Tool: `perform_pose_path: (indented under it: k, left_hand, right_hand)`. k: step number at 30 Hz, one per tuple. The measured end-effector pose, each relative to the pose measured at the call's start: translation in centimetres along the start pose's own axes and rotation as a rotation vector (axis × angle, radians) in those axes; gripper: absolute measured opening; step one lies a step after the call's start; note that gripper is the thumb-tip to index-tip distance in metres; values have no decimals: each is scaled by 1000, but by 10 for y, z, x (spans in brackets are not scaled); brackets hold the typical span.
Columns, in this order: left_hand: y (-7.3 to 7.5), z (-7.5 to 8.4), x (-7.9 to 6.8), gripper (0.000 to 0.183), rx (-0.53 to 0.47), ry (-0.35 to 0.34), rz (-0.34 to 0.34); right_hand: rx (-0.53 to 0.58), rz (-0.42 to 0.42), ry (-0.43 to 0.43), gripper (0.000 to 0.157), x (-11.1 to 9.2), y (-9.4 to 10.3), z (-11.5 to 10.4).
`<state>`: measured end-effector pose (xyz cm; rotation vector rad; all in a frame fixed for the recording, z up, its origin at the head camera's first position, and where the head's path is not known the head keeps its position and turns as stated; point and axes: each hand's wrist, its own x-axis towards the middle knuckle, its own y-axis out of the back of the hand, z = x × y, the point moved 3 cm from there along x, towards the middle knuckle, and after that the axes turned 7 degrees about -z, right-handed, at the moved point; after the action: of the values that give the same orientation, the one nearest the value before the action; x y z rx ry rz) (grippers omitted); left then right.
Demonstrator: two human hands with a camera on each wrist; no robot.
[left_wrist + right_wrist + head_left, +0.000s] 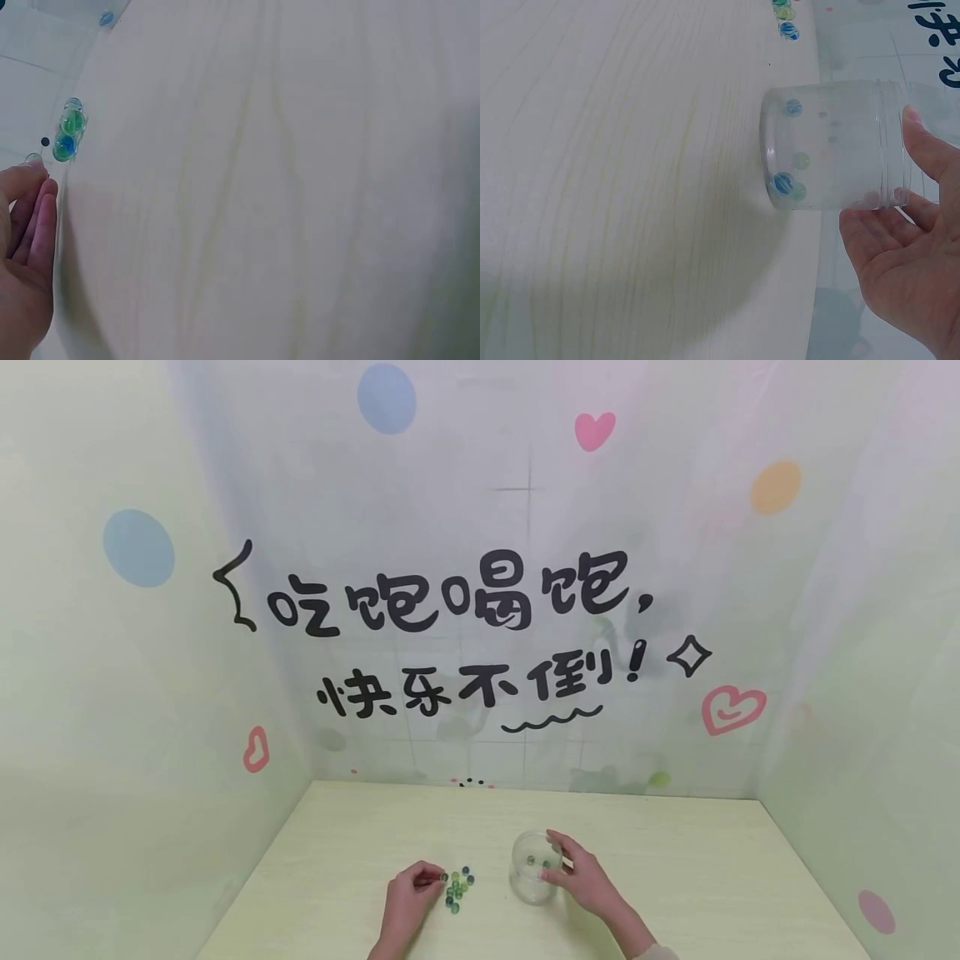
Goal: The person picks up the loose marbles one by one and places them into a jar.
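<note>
At the table's middle, my left hand (408,897) pinches a glass marble (34,158) between thumb and fingertips. It is beside a loose cluster of green, yellow-green and blue marbles (455,891). To the right stands a clear, open-topped jar (531,887), upright on the table. My right hand (588,881) grips it near the rim, thumb on one side and fingers on the other. Several blue and green marbles (784,182) lie at the bottom of the jar in the right wrist view.
The pale wood-grain table (360,827) meets a printed backdrop (450,510) at its far edge. Similar curtain-like walls with coloured dots and hearts rise on the left and right sides.
</note>
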<state>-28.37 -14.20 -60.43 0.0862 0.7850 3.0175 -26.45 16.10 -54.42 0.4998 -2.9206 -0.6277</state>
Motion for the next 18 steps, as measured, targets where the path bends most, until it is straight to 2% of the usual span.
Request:
perform_pose_path:
  k: [12, 18]
  left_hand:
    - [2, 13, 2, 15, -45, -15, 6]
    - [4, 24, 2, 14, -56, -41, 12]
  right_hand:
    - [-5, 2, 6, 67, 1, 0, 0]
    - [-2, -1, 6, 67, 0, 0, 0]
